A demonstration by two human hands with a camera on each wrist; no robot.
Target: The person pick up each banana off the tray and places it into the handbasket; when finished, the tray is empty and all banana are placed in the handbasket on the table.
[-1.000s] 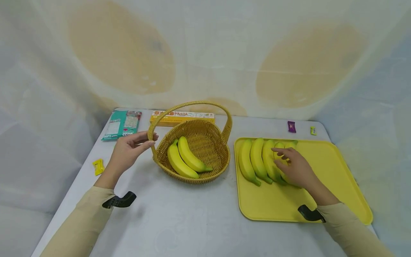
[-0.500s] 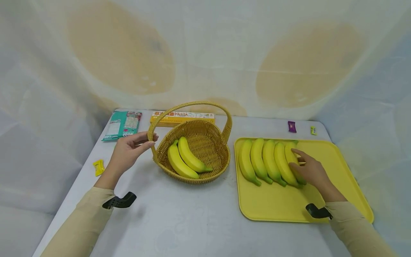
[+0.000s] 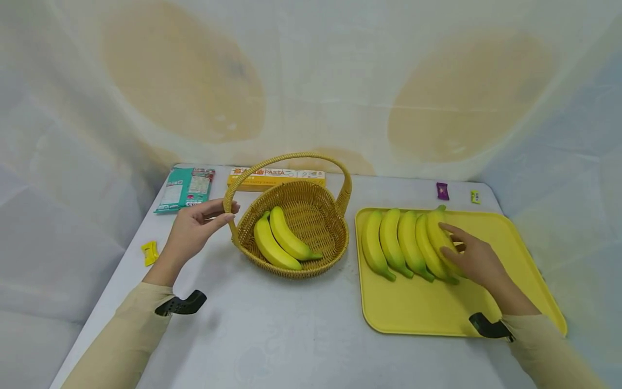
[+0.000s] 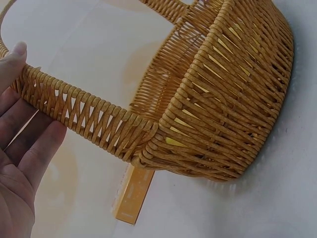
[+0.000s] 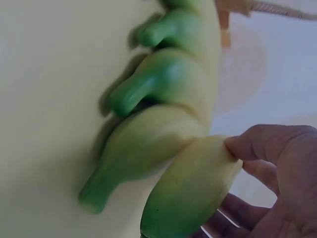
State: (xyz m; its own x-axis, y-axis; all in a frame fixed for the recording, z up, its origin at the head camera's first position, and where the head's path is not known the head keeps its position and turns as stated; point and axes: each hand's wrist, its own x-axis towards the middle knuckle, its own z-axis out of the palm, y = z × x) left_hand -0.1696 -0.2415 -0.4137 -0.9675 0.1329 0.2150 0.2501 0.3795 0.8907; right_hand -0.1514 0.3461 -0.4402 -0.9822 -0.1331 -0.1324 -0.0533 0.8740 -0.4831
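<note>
White table, closed in at the back and both sides by pale cloth with two large tan blotches on the back panel, one left, one right. At the far left corner, teal packet lying flat. To its right, along the back edge, orange-and-white box printed PASTA. Near the left edge, yellow sweet in a wrapper. Towards the far right corner, purple sweet and, farther right, smaller green sweet.
</note>
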